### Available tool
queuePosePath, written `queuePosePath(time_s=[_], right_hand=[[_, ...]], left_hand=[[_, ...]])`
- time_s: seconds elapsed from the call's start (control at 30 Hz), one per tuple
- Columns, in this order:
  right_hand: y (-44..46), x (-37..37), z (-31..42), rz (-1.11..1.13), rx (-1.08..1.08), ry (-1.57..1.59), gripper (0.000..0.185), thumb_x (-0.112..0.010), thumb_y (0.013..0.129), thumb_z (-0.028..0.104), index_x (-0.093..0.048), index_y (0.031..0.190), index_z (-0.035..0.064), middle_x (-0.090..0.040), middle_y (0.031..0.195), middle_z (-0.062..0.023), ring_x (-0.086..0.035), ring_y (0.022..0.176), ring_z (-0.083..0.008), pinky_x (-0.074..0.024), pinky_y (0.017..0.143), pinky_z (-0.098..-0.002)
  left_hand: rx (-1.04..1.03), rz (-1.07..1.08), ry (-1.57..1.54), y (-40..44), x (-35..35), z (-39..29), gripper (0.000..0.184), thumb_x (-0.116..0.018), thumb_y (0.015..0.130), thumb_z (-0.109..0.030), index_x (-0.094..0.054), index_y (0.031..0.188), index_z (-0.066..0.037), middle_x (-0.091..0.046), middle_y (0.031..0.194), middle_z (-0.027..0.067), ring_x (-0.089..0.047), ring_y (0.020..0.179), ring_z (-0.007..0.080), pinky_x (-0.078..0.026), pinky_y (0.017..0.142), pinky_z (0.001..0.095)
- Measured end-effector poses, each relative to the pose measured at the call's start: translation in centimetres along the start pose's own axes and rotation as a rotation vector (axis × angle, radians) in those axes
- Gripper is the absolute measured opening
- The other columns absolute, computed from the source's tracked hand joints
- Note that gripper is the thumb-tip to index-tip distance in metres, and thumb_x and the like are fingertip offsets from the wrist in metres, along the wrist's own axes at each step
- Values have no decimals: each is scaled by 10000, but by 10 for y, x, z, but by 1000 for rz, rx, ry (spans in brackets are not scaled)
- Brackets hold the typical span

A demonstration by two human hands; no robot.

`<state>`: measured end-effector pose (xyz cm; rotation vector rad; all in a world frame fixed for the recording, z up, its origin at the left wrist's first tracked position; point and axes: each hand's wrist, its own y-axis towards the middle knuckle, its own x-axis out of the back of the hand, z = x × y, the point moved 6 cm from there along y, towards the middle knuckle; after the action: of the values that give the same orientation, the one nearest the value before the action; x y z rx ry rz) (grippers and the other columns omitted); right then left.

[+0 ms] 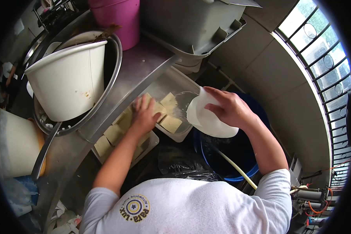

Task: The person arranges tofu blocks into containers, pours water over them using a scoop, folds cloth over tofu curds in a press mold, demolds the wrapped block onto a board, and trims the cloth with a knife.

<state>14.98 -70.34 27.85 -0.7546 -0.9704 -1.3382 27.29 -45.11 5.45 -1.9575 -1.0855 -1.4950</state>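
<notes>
The left hand [145, 117], blurred, has its fingers spread over pale, cream-coloured rectangular blocks [170, 101]; whether they grip one I cannot tell. Some of these blocks lie just to the right of those fingers, in a translucent white rectangular plastic tub [185, 81], and more lie nearer the wearer, below and left of the fingers, in a second translucent rectangular tub [153, 143]. The right hand [233, 110] has its fingers closed on the edge of a white, rounded plastic scoop [211, 120], held tilted, with clear water [185, 94] splashing from its left side toward the blocks between the two hands. Below the right fingers stands a large round blue plastic barrel [241, 179], a pale yellow hose [238, 168] reaching into it. Beyond the left fingers runs a grey metal worktop [138, 64]; on it, up and left of them, a white tapered plastic bucket [68, 80] leans in a steel-rimmed round basin [118, 64], with a bright pink plastic bucket [119, 23] farther off.
</notes>
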Motion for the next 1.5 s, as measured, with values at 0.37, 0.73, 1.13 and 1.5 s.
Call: queuePosePath(time_s=[0.37, 0.73, 1.13, 1.5], right_hand=[[49, -34, 29, 409, 10, -239, 527, -680, 996, 296, -548, 1474, 120, -737, 1050, -202, -714, 1000, -397, -571, 827, -503], [78, -65, 58, 524, 206, -484, 355, -668, 955, 195, -658, 1289, 74, -776, 1049, -138, -760, 979, -341, -606, 791, -446], [72, -89, 82, 404, 319, -601, 363, -683, 932, 154, -660, 1270, 24, -781, 1025, -123, -773, 976, -289, -613, 766, -387], [-13, -45, -106, 134, -332, -404, 443, -684, 969, 244, -611, 1382, 101, -711, 1139, -175, -713, 1045, -379, -583, 834, -485]], left_hand=[[129, 467, 256, 44, -57, -46, 1077, -649, 892, -700, -140, 1697, -196, -146, 1738, 192, -78, 1584, 518, -173, 1230, 705], [105, 446, 386, 42, -89, -32, 1140, -650, 855, -763, -157, 1697, -174, -148, 1735, 187, -125, 1584, 496, -197, 1227, 689], [72, 546, 437, 47, -62, -47, 1034, -563, 882, -780, -121, 1689, -308, -94, 1764, 52, -117, 1614, 351, -169, 1252, 637], [27, 270, 147, 33, -56, -48, 874, -614, 972, -594, -336, 1640, -105, -212, 1708, 249, -193, 1565, 498, -229, 1191, 721]])
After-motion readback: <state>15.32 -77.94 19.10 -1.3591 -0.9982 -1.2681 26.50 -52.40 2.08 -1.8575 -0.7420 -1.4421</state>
